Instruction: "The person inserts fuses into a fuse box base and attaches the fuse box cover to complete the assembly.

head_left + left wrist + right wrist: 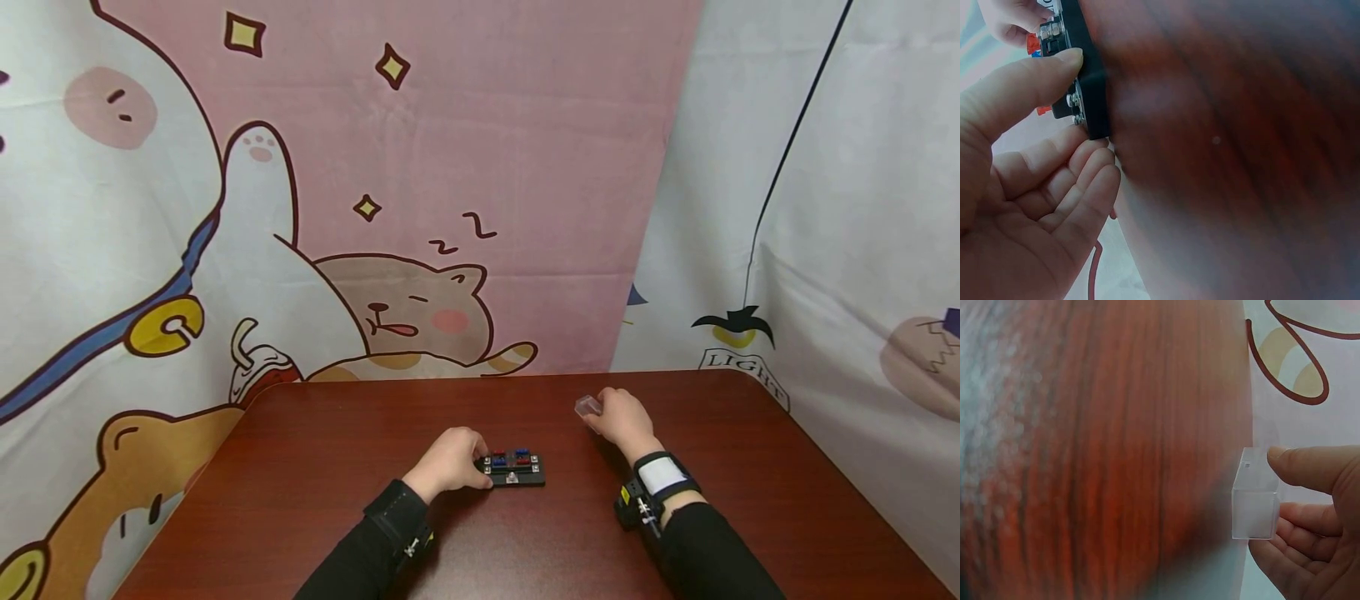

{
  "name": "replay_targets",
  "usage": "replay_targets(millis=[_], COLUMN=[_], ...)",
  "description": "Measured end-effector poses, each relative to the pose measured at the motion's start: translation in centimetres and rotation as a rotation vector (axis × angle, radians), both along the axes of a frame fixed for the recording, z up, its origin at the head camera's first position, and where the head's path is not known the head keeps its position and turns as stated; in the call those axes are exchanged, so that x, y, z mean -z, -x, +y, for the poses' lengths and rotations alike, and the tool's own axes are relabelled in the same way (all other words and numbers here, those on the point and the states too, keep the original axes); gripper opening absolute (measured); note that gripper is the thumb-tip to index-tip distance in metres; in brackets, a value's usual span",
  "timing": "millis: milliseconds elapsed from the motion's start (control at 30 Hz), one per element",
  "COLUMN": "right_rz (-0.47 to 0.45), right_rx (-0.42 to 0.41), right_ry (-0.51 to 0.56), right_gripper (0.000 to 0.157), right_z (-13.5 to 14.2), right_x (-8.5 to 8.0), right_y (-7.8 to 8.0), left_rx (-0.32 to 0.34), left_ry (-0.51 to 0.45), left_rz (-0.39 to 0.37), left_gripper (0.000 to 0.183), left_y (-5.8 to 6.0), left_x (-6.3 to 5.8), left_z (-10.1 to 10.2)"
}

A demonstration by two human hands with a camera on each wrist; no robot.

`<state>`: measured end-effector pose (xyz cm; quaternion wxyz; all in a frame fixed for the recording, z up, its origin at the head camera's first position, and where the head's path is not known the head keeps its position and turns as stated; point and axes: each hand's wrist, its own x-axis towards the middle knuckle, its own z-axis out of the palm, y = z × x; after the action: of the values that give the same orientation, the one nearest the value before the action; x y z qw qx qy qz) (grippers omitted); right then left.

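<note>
A black fuse block (517, 479) with red and blue blade fuses and metal screw terminals lies on the table near its middle. My left hand (450, 461) grips its left end; in the left wrist view the thumb (1066, 65) presses on one side and the fingertips curl at the lower end. Over to the right and farther back, my right hand (626, 421) pinches a clear plastic cover (1255, 512), boxy in shape, between thumb and fingers. The cover is apart from the block.
A reddish-brown wooden table (337, 433) extends under both hands, its far edge just beyond the right hand. Behind it hangs a cloth (525, 167) printed with cartoon animals. Each wrist wears a strapped camera (633, 504).
</note>
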<state>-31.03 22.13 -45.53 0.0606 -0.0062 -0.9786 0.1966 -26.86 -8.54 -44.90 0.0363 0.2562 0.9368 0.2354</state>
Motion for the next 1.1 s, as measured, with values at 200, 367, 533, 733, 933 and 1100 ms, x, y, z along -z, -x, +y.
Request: replay_targets(millis=[200,367,533,733,933,1100], right_rz=[-0.019,0.008,0.037,0.067,0.096,0.11], right_rx=[-0.003,-0.008,-0.012,-0.04,-0.089,-0.121], right_ry=[-0.016,-0.023,-0.017,-0.001,0.008,0.04], right_gripper=[0.046,0.042,0.042,0.04,0.037,0.037], right_z=[0.0,0.0,0.1,-0.3,-1.0,-1.7], right_x=[0.0,0.0,0.1,-0.1,-0.6,-0.9], right_y=[0.1,0.0,-0.1,-0.6,-1.0,-1.3], left_rx=[0.0,0.002,0.0,0.006,0.021,0.014], left_ry=[-0.004,-0.01,-0.012,-0.022,-0.027,-0.025], left_rz=[0.0,-0.002,-0.004,0.002,0.019,0.017], left_gripper=[0.035,0.035,0.036,0.036,0.035,0.035], left_y=[0.0,0.0,0.0,0.0,0.1,0.1], left_x=[0.1,0.1,0.0,0.1,0.4,0.4], left_z=[0.0,0.0,0.0,-0.1,-0.2,-0.1])
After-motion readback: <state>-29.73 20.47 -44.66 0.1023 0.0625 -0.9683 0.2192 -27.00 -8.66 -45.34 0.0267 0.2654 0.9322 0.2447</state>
